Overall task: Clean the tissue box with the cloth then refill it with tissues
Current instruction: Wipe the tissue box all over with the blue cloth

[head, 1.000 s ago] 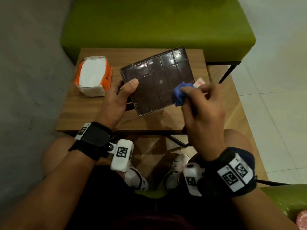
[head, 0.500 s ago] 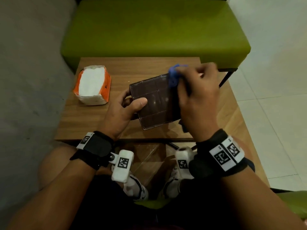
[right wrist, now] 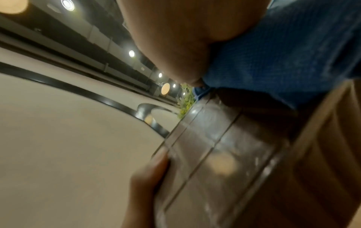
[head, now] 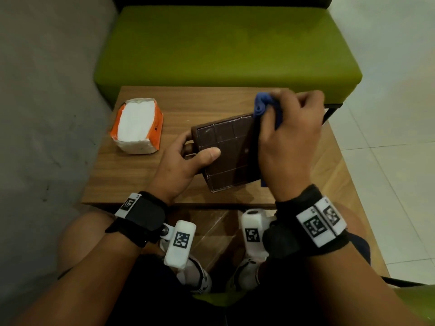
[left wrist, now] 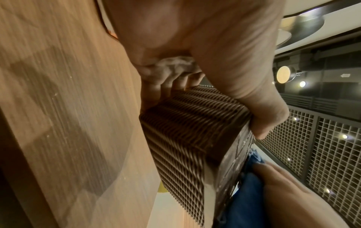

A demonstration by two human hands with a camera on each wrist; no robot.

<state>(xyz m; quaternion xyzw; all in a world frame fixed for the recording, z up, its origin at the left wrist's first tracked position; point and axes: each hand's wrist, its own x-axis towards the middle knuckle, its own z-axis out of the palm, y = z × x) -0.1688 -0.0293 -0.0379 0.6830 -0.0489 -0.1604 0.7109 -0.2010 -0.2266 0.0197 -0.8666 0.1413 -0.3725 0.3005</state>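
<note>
A dark brown tissue box with a glossy gridded face is tilted up on the wooden table. Its woven side shows in the left wrist view, the glossy face in the right wrist view. My left hand grips the box's left edge, thumb on the face and fingers behind it. My right hand clutches a blue cloth and presses it on the box's upper right part; the cloth fills the right wrist view. An opened orange pack of white tissues lies at the table's left.
A green upholstered bench stands right behind the table. A grey wall runs along the left and pale floor tiles lie to the right. My knees and white shoes are under the table's near edge.
My right hand has swept the cloth from the box's right edge up to its top right part. The box has turned steeper and shifted nearer in my left hand.
</note>
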